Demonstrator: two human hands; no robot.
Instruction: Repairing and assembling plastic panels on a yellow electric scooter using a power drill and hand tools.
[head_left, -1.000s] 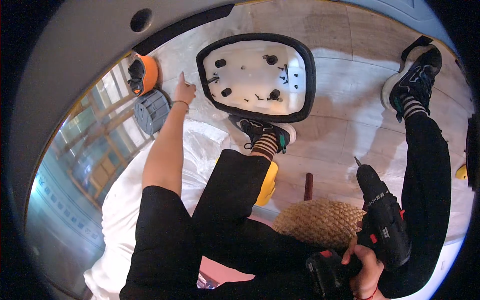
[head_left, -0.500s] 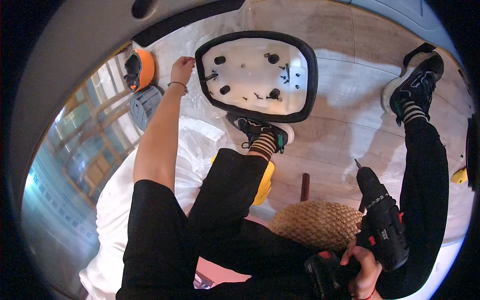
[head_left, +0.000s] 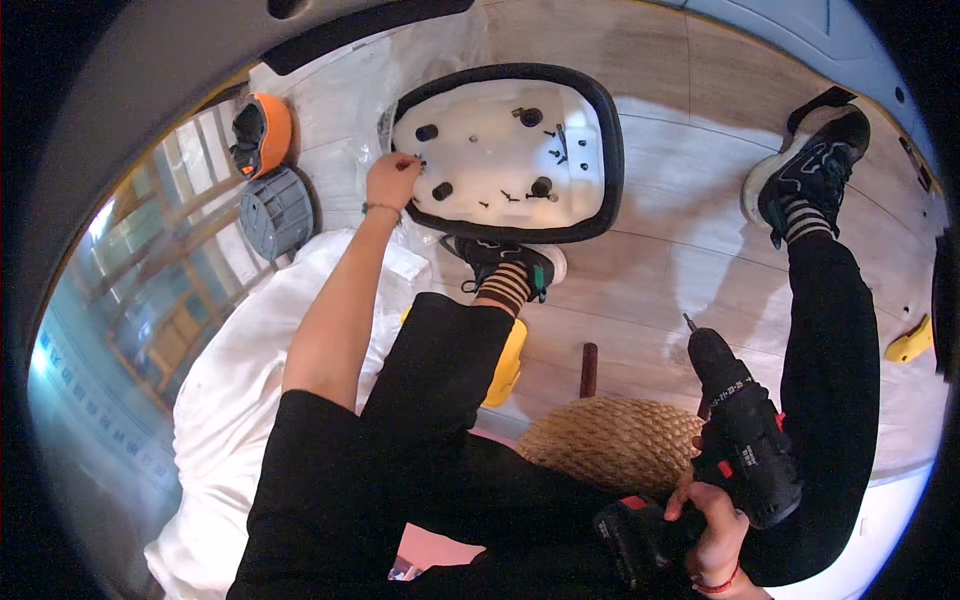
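Pale floorboards (head_left: 665,255) carry the panel (head_left: 480,165), flat beside one shoe (head_left: 500,258); the left hand (head_left: 393,180) has moved from outside the panel's left edge to over it, putting its fingertips (head_left: 408,162) at a small dark part (head_left: 422,163); they pinch narrowly, though I cannot tell whether on anything; the right hand (head_left: 715,520) grips the drill (head_left: 752,460); the panel is white, black-rimmed, with four dark fittings (head_left: 427,132) and loose screws (head_left: 508,194) toward its right and near edges.

Screws (head_left: 556,154) are scattered on the panel (head_left: 480,165), which is set on the far floor (head_left: 660,260); nearer, a wicker stool (head_left: 590,440) is placed, with the cordless drill (head_left: 745,440) held at its right.
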